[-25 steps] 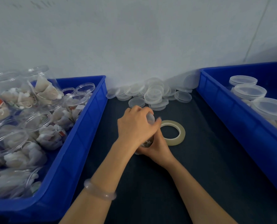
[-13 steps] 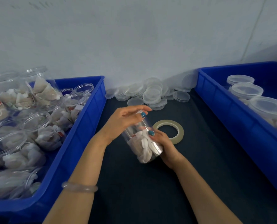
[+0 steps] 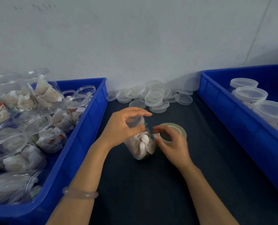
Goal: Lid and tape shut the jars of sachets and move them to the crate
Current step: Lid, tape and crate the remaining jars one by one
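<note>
On mat [image 3: 135,184]: one jar [image 3: 141,146], one tape roll [image 3: 177,127].

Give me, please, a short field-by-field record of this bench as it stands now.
left hand: grips the top of the jar
right hand: fingers curled beside the jar; grip blurred, unclear
jar: on the mat, full of white sachets
tape roll: flat on the mat, behind the right hand
loose lids: piled at the mat's far edge
left crate: open jars of sachets
right crate: lidded jars
</note>
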Demonstrator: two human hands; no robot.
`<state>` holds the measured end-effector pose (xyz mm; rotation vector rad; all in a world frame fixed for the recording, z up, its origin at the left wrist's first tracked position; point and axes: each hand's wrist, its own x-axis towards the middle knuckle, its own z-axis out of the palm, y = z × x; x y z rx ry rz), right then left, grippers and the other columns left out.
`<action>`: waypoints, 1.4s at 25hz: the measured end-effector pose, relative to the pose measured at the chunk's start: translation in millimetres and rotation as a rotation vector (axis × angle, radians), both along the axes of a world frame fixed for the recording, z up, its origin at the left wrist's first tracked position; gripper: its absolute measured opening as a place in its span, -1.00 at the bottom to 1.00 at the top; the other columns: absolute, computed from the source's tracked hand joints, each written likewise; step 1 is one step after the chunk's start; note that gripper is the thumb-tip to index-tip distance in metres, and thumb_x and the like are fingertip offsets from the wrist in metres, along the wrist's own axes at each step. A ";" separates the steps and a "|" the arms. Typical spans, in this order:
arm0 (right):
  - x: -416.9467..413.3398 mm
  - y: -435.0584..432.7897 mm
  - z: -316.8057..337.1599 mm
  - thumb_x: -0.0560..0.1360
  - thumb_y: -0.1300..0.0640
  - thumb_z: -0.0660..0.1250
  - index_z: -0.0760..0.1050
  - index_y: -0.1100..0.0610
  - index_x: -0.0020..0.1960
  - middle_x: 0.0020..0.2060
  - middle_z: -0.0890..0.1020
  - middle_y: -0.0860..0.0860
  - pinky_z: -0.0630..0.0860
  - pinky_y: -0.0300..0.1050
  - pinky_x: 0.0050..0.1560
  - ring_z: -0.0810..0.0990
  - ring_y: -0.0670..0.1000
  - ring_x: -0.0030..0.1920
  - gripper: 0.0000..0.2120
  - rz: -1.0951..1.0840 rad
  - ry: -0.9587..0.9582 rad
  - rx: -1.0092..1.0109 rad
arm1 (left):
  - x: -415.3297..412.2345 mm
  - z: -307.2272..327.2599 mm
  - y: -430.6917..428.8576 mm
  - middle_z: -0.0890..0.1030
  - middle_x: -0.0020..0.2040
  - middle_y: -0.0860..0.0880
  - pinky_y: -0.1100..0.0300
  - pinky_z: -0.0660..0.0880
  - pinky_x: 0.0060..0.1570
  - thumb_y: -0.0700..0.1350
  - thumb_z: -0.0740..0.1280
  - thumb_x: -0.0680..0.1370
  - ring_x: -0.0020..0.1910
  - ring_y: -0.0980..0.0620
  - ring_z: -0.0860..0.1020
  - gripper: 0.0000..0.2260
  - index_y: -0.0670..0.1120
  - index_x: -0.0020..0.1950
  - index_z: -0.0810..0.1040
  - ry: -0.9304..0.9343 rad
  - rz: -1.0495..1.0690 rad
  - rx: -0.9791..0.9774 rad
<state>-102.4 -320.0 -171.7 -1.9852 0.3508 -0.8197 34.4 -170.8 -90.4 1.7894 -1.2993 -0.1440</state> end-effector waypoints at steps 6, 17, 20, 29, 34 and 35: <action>-13.4 -32.6 -12.9 0.45 -0.05 0.35 0.40 0.01 0.45 0.46 0.36 -0.11 -0.24 -0.23 0.51 0.07 -0.03 0.56 -0.42 -0.007 0.527 -0.394 | -7.0 -8.6 -14.3 0.55 0.18 0.32 0.23 0.37 0.22 0.21 0.33 0.43 0.26 0.31 0.42 -0.70 0.26 0.14 0.62 -0.345 0.119 0.119; -23.0 -29.5 -7.1 0.60 0.17 0.29 0.42 0.07 0.06 0.00 0.61 -0.04 0.39 -0.04 0.30 0.56 -0.06 0.08 -0.93 -0.127 0.271 -0.171 | -13.1 -24.4 -45.5 0.67 0.07 0.07 0.02 0.48 0.18 0.08 0.33 0.57 0.11 0.00 0.60 -0.75 -0.01 0.08 0.71 -0.768 0.264 -0.160; -22.2 -19.0 -0.9 0.64 0.06 0.23 0.38 0.08 0.11 -0.16 0.53 -0.16 0.48 0.02 -0.10 0.49 -0.15 -0.16 -0.90 -0.076 -0.038 0.163 | -29.8 -33.3 -47.4 0.65 0.14 0.03 0.02 0.42 0.29 0.07 0.31 0.61 0.14 0.00 0.58 -0.69 -0.04 0.27 0.63 -0.924 0.370 -0.143; -19.6 1.3 7.2 0.55 0.18 0.10 0.41 -0.04 0.25 0.07 0.54 -0.02 0.48 0.07 0.14 0.52 0.01 0.08 -0.68 -0.043 -0.234 0.088 | -58.2 -43.0 -63.7 0.68 0.10 0.08 0.07 0.46 0.20 -0.04 0.41 0.58 0.05 0.05 0.61 -0.81 0.03 0.17 0.70 -0.794 0.465 -0.379; -18.5 1.1 1.6 0.58 0.09 0.09 0.38 0.06 0.29 0.13 0.50 -0.01 0.44 0.09 0.21 0.49 0.04 0.16 -0.69 -0.093 -0.179 0.008 | -61.2 -37.5 -65.2 0.68 -0.17 0.14 0.15 0.43 0.12 0.00 0.49 0.47 -0.10 0.12 0.61 -0.93 0.04 -0.10 0.72 -0.529 0.488 -0.428; -19.1 0.2 1.4 0.58 0.03 0.07 0.39 0.08 0.29 0.11 0.50 -0.03 0.44 0.06 0.18 0.48 0.03 0.14 -0.67 -0.109 -0.177 -0.013 | -62.0 -34.1 -64.5 0.68 -0.17 0.17 0.14 0.44 0.13 0.01 0.49 0.47 -0.10 0.15 0.60 -0.93 0.05 -0.10 0.70 -0.480 0.469 -0.407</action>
